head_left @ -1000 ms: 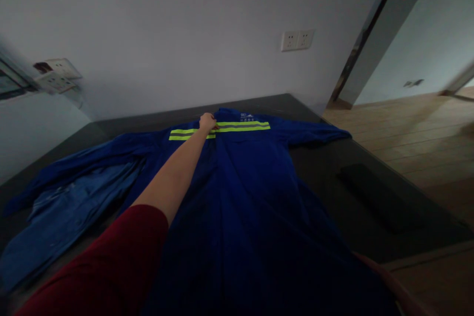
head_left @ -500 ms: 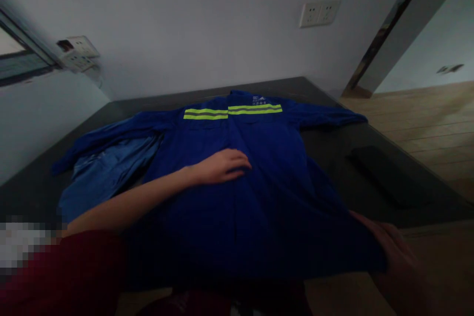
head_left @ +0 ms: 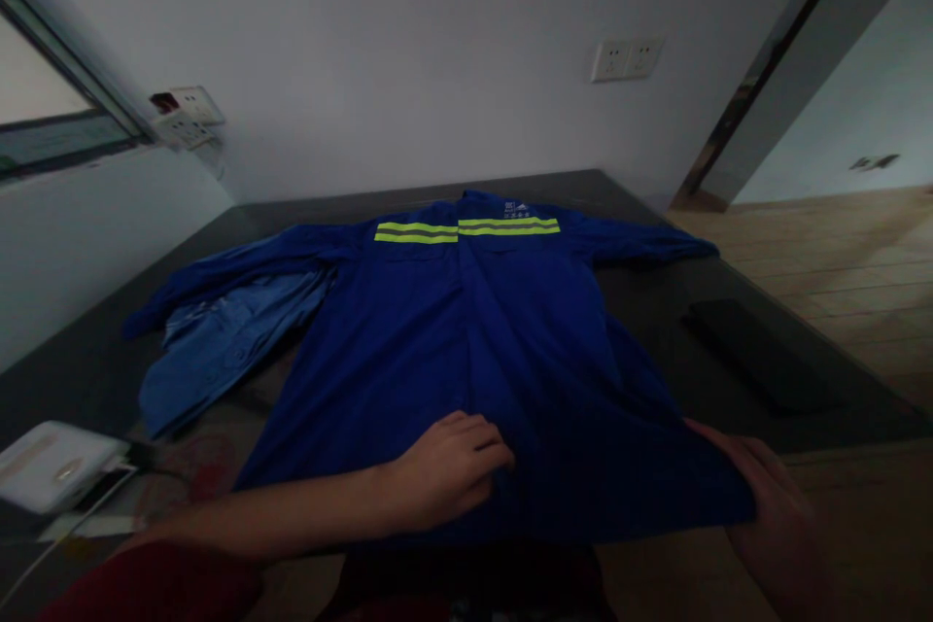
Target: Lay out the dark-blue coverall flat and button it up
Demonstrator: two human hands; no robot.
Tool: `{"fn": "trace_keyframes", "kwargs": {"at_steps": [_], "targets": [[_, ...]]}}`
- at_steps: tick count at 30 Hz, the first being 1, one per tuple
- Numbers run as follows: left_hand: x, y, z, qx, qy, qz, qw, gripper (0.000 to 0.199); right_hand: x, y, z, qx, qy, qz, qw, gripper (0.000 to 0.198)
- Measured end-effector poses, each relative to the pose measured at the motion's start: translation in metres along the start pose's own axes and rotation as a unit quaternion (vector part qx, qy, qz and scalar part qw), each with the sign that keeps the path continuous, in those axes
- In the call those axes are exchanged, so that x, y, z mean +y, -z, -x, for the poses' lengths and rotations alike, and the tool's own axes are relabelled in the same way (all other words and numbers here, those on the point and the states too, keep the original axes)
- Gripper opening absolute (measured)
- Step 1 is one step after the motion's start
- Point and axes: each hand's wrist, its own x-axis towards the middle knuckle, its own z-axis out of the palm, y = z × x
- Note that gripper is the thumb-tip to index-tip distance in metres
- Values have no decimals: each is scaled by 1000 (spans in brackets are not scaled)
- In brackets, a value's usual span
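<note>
A dark blue work jacket (head_left: pixel 408 340) lies spread on the dark table, front side up, its collar toward the wall and its sleeves out to both sides. Yellow-green reflective bands cross the chest. My left hand (head_left: pixel 456 471) is on the jacket's lower front near the middle, with bent fingers closed on the cloth. At the lower right corner of the hem, my right hand (head_left: pixel 773 486) grips the edge; its fingers are partly hidden by the cloth. A lighter blue folded garment (head_left: pixel 233 340) rests partly beneath the jacket's sleeve on the left.
A flat black object (head_left: pixel 758 355) lies on the table (head_left: pixel 656 296) to the right. At the left front are a white box-like device (head_left: pixel 62 466) and a pale cable (head_left: pixel 69 535). Wall sockets (head_left: pixel 627 59) are above the table. Wooden floor (head_left: pixel 823 282) extends to the right.
My left hand has slid down the jacket's front toward the hem, and its fingers have curled. My right hand stays at the hem corner. The view has shifted slightly.
</note>
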Motion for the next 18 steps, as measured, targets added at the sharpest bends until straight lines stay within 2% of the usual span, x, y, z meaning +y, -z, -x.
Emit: {"fn": "trace_keyframes", "kwargs": {"at_steps": [2,7,9,13,16,18], "targets": [[-2,10,-1,27,-26,2,999,30,4,0,1,-3,6,5,1000,41],[0,37,10,157,-85,21,984,34,11,-3,6,-2,17,19,1000,39],[2,43,20,179,-113,16,977,35,13,-5,11,1,13,22,1000,39],[1,37,36,175,-153,-32,972,29,18,-10,19,-11,1,36,999,42],[-6,20,44,136,-169,-85,973,22,18,-6,18,-15,0,20,1000,46],[-12,10,47,103,-183,-101,973,19,17,1,15,-39,30,-9,999,53]]}}
